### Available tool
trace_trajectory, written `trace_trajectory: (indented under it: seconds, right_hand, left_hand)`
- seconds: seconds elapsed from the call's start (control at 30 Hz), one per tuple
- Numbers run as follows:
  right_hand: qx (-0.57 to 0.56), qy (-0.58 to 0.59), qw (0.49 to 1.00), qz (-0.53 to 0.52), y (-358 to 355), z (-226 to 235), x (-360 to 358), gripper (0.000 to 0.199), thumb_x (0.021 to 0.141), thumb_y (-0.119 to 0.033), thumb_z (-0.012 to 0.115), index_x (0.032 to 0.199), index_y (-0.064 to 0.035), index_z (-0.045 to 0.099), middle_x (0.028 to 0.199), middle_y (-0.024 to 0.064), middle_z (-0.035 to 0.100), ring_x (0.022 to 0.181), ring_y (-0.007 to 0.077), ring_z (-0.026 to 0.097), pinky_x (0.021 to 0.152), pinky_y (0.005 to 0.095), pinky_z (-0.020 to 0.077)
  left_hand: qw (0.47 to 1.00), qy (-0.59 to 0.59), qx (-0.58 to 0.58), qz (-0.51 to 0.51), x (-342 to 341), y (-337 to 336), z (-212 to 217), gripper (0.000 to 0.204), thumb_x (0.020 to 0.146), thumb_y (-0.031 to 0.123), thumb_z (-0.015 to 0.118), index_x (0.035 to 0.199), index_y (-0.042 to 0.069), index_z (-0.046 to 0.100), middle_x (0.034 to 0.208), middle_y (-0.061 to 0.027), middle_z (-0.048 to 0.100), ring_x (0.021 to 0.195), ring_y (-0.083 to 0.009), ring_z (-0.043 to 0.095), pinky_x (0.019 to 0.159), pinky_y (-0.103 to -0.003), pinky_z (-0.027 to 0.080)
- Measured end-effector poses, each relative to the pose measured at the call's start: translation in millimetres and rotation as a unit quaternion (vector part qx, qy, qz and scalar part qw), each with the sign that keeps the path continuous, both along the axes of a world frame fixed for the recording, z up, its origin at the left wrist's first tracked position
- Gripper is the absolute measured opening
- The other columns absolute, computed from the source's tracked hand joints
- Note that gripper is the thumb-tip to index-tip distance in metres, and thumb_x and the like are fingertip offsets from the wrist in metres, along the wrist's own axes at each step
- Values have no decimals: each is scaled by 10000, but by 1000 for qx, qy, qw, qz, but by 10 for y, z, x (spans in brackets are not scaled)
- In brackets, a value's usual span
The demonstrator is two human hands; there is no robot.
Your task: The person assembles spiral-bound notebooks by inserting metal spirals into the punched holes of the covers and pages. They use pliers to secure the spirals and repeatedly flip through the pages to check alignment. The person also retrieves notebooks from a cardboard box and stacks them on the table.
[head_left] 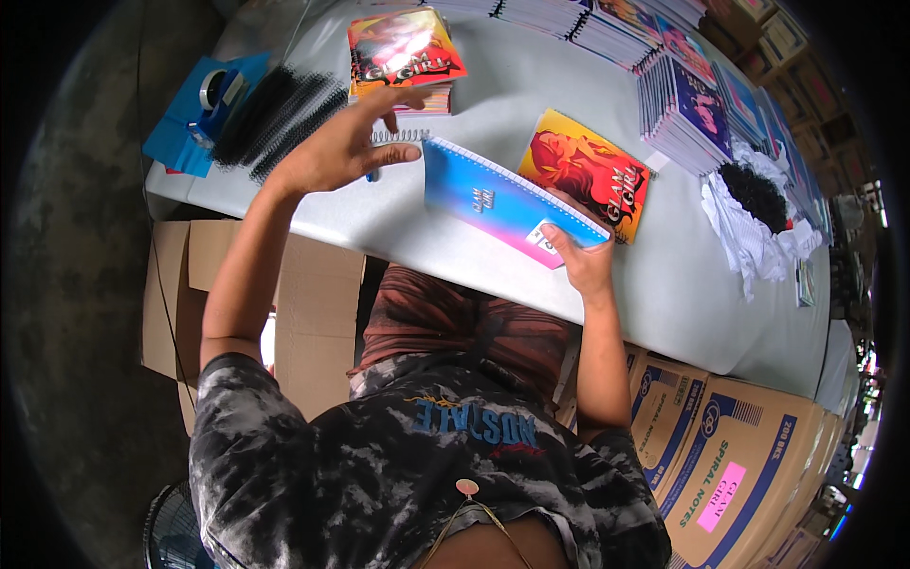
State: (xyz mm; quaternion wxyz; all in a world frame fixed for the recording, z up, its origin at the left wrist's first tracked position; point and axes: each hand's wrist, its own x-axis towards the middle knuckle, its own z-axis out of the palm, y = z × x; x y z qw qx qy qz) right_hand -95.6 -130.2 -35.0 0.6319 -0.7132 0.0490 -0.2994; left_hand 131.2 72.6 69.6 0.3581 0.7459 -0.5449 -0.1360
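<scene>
I saw R hand [590,266], ctr-right, pinching blue-pink pad [512,211] by one end; L hand [336,152], upper ctr, half open, hold on coil [402,137] unclear. One-end grip risked slip/bent pgs.

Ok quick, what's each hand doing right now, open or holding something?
Left hand: open, thumb and fingers apart, near a wire coil.
Right hand: closed on the blue-and-pink notebook.

Dk fan [173,531] sits lwr L, cardbd boxes [744,457] lwr R
</scene>
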Motion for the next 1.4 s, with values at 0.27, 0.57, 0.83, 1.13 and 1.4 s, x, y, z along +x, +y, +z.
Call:
trace_trajectory:
  seconds: [0.27,0.57,0.83,1.13,1.4]
  right_hand:
    - [-180,6,983,-36,103,36,-14,327,776,63,581,1090,-19,620,992,127,663,781,153,644,694,243,496]
    - [-240,-90,964,-70,298,-16,-4,351,753,44,581,1093,-29,622,1013,138,651,883,255,656,763,303,514]
    - [-247,-113,961,-46,536,-9,-30,322,743,-1,627,1065,9,625,1004,160,649,924,281,641,808,337,505]
    - [-254,-133,958,-21,565,44,-17,307,751,-28,642,1055,14,624,987,171,648,896,284,647,779,339,517]
    - [-253,-145,956,-21,597,-4,-23,354,735,0,642,1088,-12,617,994,158,650,889,280,649,756,319,521]
  left_hand:
    - [930,-367,0,4,-119,-125,58,211,699,174,704,855,90,590,916,-63,585,925,-225,544,843,-350,374]
    - [875,-467,-56,116,-241,46,-1081,1010,714,721,446,1361,-28,245,1420,-285,170,1332,-451,70,1027,-597,0]
    - [823,-451,-270,217,17,-75,-926,944,833,670,277,1363,-101,147,1436,-310,37,1328,-475,-42,1019,-571,-102]
    - [827,-443,-301,171,-177,51,-1116,1059,711,766,357,1319,-97,263,1365,-338,229,1285,-525,116,1006,-634,33]
    - [828,-422,-322,180,-265,-60,-997,1056,744,778,321,1307,-115,277,1390,-378,12,1305,-511,-7,989,-658,-6]
